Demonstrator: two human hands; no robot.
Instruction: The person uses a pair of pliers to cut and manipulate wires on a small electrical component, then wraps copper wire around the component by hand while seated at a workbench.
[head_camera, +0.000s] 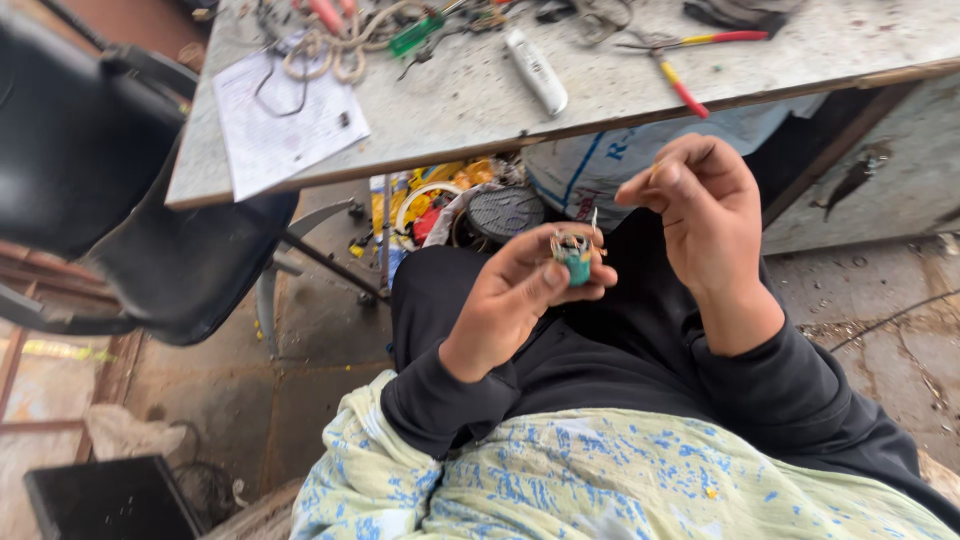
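My left hand (510, 295) holds a small teal cylindrical part (575, 260) with thin metal wires sticking out of its top, pinched between thumb and fingers over my lap. My right hand (700, 200) hovers just to the right and above it, fingertips pinched together, apparently on a fine wire too thin to make out. Both arms wear dark sleeves.
A grey worktable (480, 100) stands ahead with a paper sheet (280, 115), rope, a white remote-like device (535, 70) and red-handled pliers (680, 60). A dark chair (130, 200) is at left. Clutter and a white sack (600, 165) lie under the table. A black box (105, 495) sits bottom left.
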